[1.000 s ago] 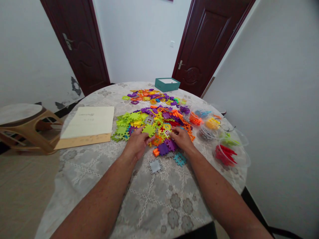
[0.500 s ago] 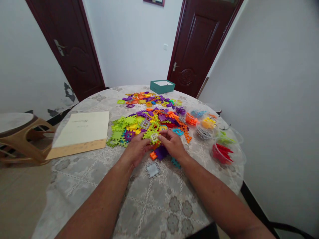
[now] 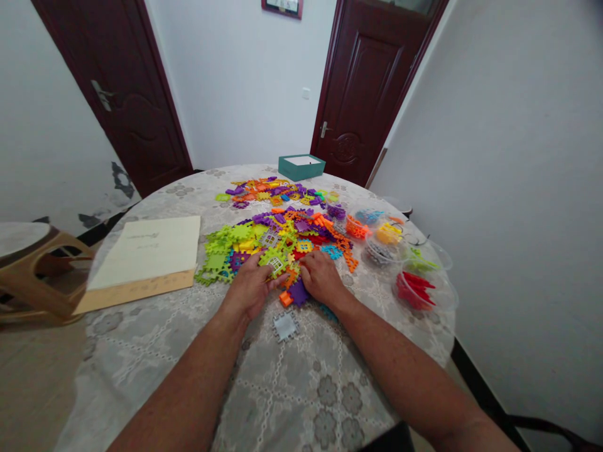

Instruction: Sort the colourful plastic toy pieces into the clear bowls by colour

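My left hand (image 3: 249, 284) is closed on a lime-green interlocking block (image 3: 274, 261) with a pale window grid in its middle, at the front of the pile. My right hand (image 3: 321, 276) has its fingers curled down among the pieces; what they pinch, if anything, is hidden. Just beside its fingers lie a purple block (image 3: 298, 293) and a small orange piece (image 3: 285, 299). Nearer to me, a grey square block (image 3: 285, 326) rests flat on the cloth. Behind both hands spreads a mixed heap with lime-green blocks (image 3: 217, 262) on its left.
Clear tubs of sorted pieces stand on the right, among them one with red pieces (image 3: 414, 290) and one with orange pieces (image 3: 358, 226). A cardboard folder with a pale sheet (image 3: 149, 250) lies left. At the back are a second heap (image 3: 268, 190) and a green box (image 3: 301, 168).
My left hand has drawn the lime-green window block leftward. My right hand has come off that block and its fingers now reach down into the pile. The view has shifted slightly.
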Available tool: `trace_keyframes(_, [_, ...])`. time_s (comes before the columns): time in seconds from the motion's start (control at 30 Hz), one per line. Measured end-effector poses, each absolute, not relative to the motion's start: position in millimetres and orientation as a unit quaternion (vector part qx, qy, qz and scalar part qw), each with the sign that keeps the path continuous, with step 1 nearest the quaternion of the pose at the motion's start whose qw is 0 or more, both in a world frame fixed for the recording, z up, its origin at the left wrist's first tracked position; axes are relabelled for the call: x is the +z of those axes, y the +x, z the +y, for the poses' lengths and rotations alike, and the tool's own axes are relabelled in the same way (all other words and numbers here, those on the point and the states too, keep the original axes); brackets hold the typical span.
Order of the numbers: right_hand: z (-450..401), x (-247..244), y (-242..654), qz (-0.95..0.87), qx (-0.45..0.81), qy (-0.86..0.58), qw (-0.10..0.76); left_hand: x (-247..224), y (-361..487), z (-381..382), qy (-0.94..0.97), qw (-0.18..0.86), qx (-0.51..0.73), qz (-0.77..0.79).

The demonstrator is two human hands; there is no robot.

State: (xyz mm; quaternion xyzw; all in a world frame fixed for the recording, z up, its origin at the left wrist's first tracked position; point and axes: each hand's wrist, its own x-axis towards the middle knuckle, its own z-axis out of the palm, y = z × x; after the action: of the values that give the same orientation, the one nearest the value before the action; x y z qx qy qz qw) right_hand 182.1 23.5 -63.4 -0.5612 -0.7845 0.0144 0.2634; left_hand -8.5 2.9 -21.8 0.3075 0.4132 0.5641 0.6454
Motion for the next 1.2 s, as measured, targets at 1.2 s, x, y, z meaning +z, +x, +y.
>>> trace_keyframes(1.2, [2.2, -49.0, 164.6, -0.819, -0.025, -0.535, 0.207, -31.2, -13.2, 8.7, 0.298, 0.580, 0.574, 0.496])
